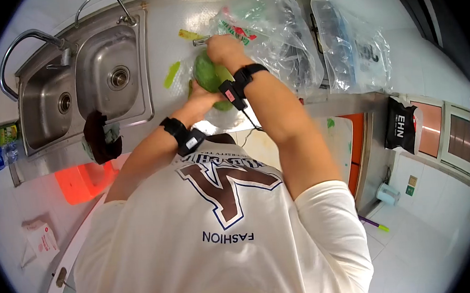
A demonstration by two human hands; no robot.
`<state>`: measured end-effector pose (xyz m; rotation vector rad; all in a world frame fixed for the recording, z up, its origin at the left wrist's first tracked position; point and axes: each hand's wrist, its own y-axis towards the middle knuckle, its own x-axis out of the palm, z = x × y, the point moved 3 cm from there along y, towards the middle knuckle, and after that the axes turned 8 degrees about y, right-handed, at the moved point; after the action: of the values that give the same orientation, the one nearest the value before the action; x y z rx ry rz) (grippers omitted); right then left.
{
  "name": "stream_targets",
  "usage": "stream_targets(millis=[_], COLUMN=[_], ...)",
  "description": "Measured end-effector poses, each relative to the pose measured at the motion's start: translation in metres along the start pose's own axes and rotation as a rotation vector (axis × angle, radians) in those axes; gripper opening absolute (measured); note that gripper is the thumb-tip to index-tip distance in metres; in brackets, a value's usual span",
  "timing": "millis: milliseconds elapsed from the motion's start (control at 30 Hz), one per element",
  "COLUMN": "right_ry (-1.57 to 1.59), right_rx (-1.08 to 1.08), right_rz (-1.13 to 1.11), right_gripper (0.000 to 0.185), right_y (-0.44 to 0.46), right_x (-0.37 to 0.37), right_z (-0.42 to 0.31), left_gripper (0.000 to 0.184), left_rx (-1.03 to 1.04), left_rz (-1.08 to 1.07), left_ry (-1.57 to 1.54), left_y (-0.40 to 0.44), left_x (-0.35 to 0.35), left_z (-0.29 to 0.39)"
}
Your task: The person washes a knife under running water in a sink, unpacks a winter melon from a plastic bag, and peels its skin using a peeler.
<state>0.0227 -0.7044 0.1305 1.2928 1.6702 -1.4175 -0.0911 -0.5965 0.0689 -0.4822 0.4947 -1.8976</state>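
Note:
A large, smooth green gourd [205, 72] lies on the steel counter, with a paler strip along its right side. My left hand [205, 99] is closed around its near end, fingers partly hidden. Above its far end, my right hand [226, 50] grips a small metal-headed tool, apparently a peeler [201, 41]; its handle is covered by my fingers. Light green peel [172, 74] lies left of the gourd, and a yellowish strip [189, 34] rests beyond it.
A double sink [143, 71] with a curved tap [36, 33] stands at the left. Clear plastic bags [276, 40] crowd the counter's right side. A dark cloth [102, 136] hangs over the front edge, above a red bin [77, 185].

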Motion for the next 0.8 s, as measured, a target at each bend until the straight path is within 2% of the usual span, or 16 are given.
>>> stream_targets(millis=[33, 100, 133, 167, 233, 267, 400, 433, 467, 500, 567, 667, 800], right_ry=[-0.004, 0.358, 0.493, 0.487, 0.439, 0.435, 0.818, 0.965, 0.977, 0.96, 0.949, 0.999, 0.954], right_rx=[-0.01, -0.034, -0.162, -0.165, -0.381, -0.388, -0.116, -0.002, 0.004, 0.006, 0.006, 0.004, 0.006], right_rz=[0.012, 0.225, 0.395, 0.39, 0.445, 0.446, 0.214, 0.162, 0.158, 0.184, 0.214, 0.174, 0.174], right_gripper=[0.03, 0.035, 0.035, 0.035, 0.036, 0.036, 0.038, 0.039, 0.039, 0.039, 0.039, 0.039, 0.039], right_y=[0.005, 0.001, -0.003, -0.008, -0.025, -0.034, -0.087, -0.101, -0.114, -0.125, -0.139, -0.151, -0.16], right_x=[-0.002, -0.009, -0.012, -0.009, -0.008, -0.003, 0.025, 0.032, 0.038, 0.042, 0.051, 0.065, 0.063], right_z=[0.003, 0.021, 0.034, 0.049, 0.072, 0.084, 0.098, 0.097, 0.094, 0.09, 0.087, 0.086, 0.082], left_gripper=[0.084, 0.093, 0.094, 0.094, 0.09, 0.09, 0.085, 0.091, 0.097, 0.097, 0.12, 0.13, 0.129], left_rx=[0.014, -0.005, -0.037, -0.037, -0.064, -0.057, 0.014, 0.035, 0.058, 0.051, -0.036, -0.063, -0.085], left_rz=[0.006, -0.035, -0.035, -0.033, -0.037, -0.034, 0.054, 0.167, 0.278, 0.277, 0.39, 0.298, 0.316], left_ry=[0.0, -0.047, -0.027, -0.035, -0.076, -0.081, -0.038, 0.137, 0.315, 0.326, 0.573, 0.604, 0.523], left_y=[0.005, 0.007, 0.011, 0.012, 0.013, 0.014, 0.006, 0.004, 0.001, -0.003, -0.011, -0.001, 0.001], left_x=[-0.002, -0.002, -0.005, -0.005, -0.005, -0.005, -0.008, -0.012, -0.017, -0.017, -0.018, -0.015, -0.01], left_z=[-0.002, -0.012, -0.012, -0.015, -0.014, -0.011, -0.013, -0.014, -0.015, -0.013, -0.004, -0.002, 0.003])
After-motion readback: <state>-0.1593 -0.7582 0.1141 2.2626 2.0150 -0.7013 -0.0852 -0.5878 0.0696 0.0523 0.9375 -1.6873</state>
